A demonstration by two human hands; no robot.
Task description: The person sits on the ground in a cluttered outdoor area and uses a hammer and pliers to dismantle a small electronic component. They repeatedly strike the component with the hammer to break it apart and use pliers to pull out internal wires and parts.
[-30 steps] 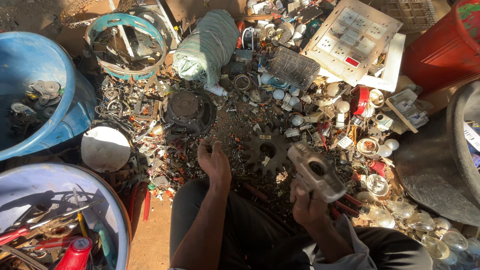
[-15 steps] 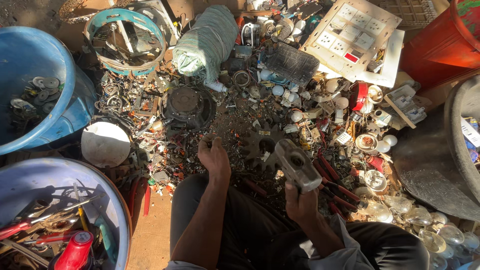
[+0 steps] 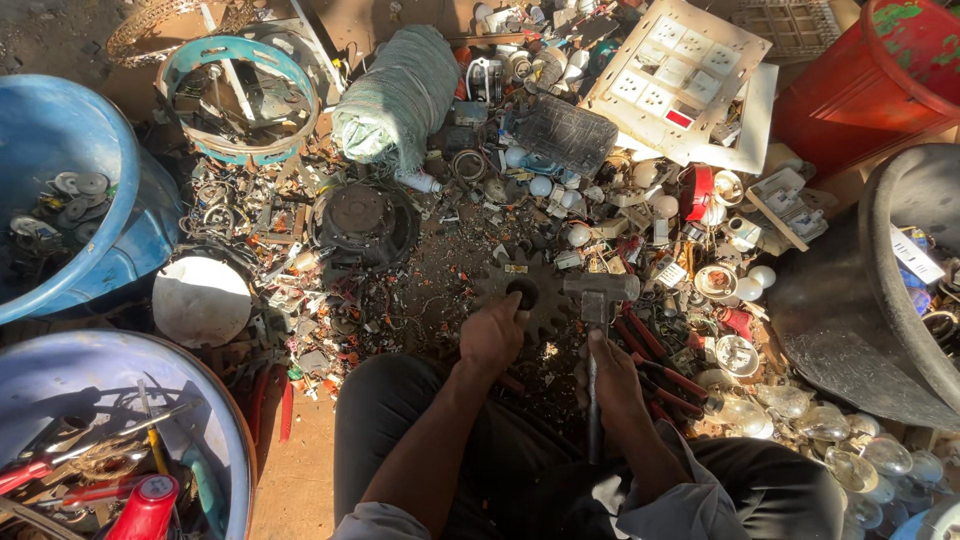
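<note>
I sit on the ground among scrap. My left hand (image 3: 492, 335) rests with its fingers closed on the near edge of a dark toothed gear wheel (image 3: 528, 290) lying flat on the dirt. In my right hand (image 3: 610, 375) is the handle of a metal hammer (image 3: 598, 290). The hammer's head sits low, just to the right of the gear and touching or nearly touching it. My knees frame both hands from below.
Two blue tubs (image 3: 60, 140) (image 3: 215, 400) with metal parts stand at the left. A red bucket (image 3: 850, 90) and a dark basin (image 3: 880, 300) are at the right. A white switch panel (image 3: 680, 70), a green wrapped roll (image 3: 395, 95), a round black motor part (image 3: 362, 225) and glass bulbs (image 3: 800, 420) lie around.
The hammer, raised and tilted to the right a second ago, has come down beside the gear. My left hand has stayed on the gear.
</note>
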